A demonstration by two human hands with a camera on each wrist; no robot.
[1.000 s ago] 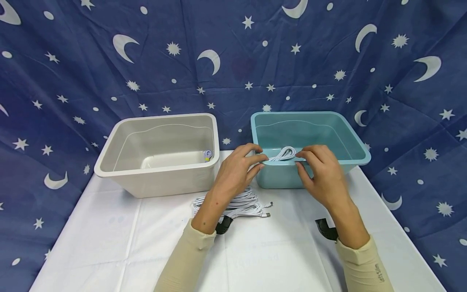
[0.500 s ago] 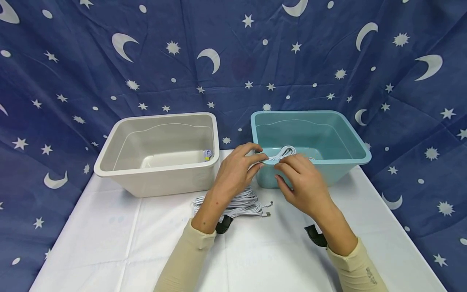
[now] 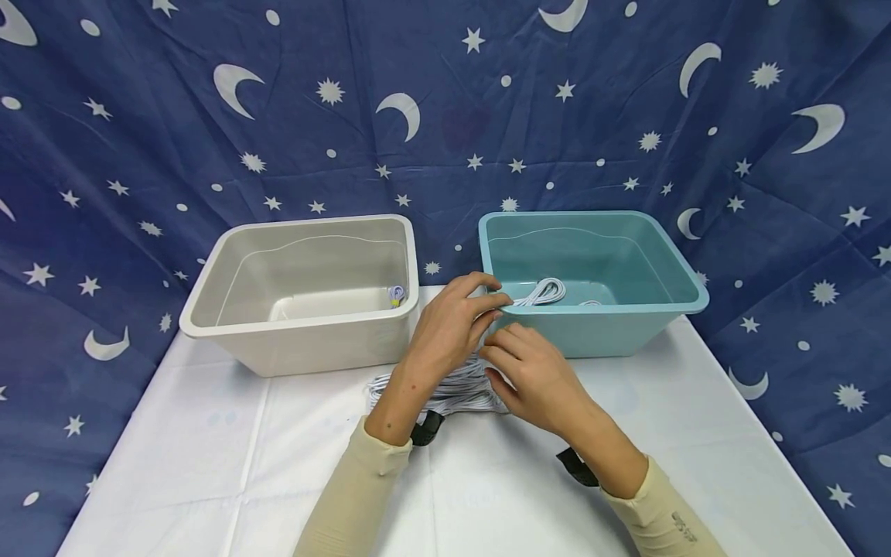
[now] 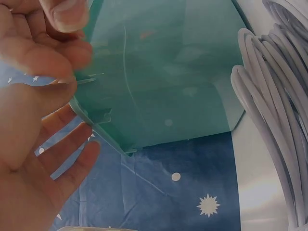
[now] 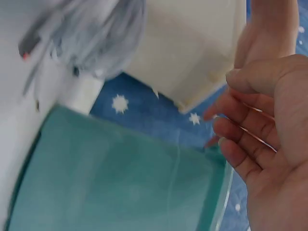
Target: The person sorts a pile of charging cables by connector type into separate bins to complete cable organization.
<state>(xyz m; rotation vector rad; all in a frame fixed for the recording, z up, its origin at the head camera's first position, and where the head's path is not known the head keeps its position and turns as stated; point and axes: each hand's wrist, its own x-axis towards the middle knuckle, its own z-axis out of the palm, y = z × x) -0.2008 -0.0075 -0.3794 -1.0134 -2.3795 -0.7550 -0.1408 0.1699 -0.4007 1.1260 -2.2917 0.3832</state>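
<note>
At the near left corner of the teal plastic bin (image 3: 612,309), my left hand (image 3: 448,329) pinches the rim, thumb on the outer wall and fingers over the edge. My right hand (image 3: 537,379) hovers in front of that bin beside the left hand, its fingers loosely curled around nothing. Under both hands, a bundle of white cables (image 3: 465,391) lies on the white cloth; in the left wrist view the looped cables (image 4: 274,82) show up close. Inside the teal bin rests a coiled white cable (image 3: 546,291), partly hidden by the front wall.
To the left stands a beige plastic bin (image 3: 306,319), with a small purple cable coil (image 3: 396,295) at its right end. Behind both bins hangs a blue cloth (image 3: 445,193) with white moons and stars. The table (image 3: 522,495) has a white cover.
My right hand has left the teal bin's front rim and moved left and toward me, over the right end of the cable bundle. The left hand has stayed at the rim.
</note>
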